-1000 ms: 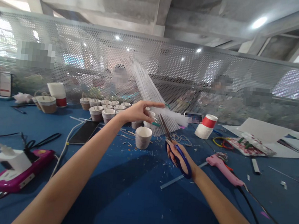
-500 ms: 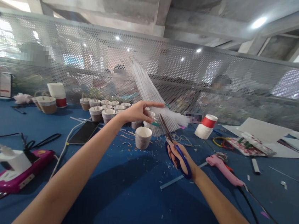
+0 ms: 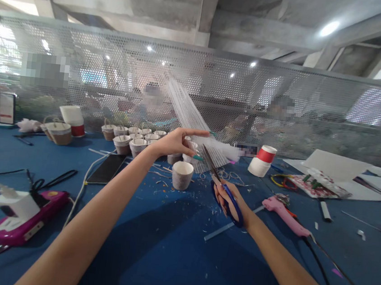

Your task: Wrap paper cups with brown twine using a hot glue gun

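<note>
My right hand [image 3: 230, 199] is wrapped round the blue handles of a pair of scissors [image 3: 211, 163]. Their blades point up and left, and the tip lies between the thumb and forefinger of my left hand [image 3: 178, 142]. Those fingers are stretched apart, with teal nails; I see nothing gripped between them. Behind the fingers spreads a sheet of white translucent strips or netting [image 3: 189, 108], with a bunched white part [image 3: 223, 149] on its right. A small wrapped paper cup [image 3: 182, 176] stands upright below my left hand. Whether my left fingers touch the netting is unclear.
Several small handled cups [image 3: 122, 143] stand at the back left. A pink glue gun [image 3: 286, 216] lies right, near stacked red-and-white cups [image 3: 264, 161]. At left are a magenta power strip [image 3: 45, 211], a white cable [image 3: 84, 185] and a dark phone [image 3: 107, 170]. A perforated screen [image 3: 317, 106] closes the back.
</note>
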